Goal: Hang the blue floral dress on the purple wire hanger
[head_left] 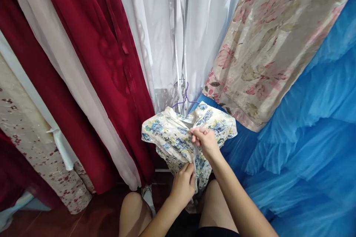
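A white garment with blue and yellow flowers (167, 127) hangs in front of me on a purple hanger (187, 98). Its short sleeves spread to both sides, and the lower part drops between my knees. My right hand (204, 139) pinches the cloth at the front, just below the neckline. Lower down, my left hand (183, 183) is closed on the front edge of the same garment, its fingertips partly hidden in the folds.
Dark red cloth (91, 63) and pale lengths hang at left, white fabric (158, 26) with ribbons (178, 37) behind. A beige floral garment (258, 52) and ruffled blue tulle (311, 163) hang close on the right. Red-brown floor tiles (91, 218) show below.
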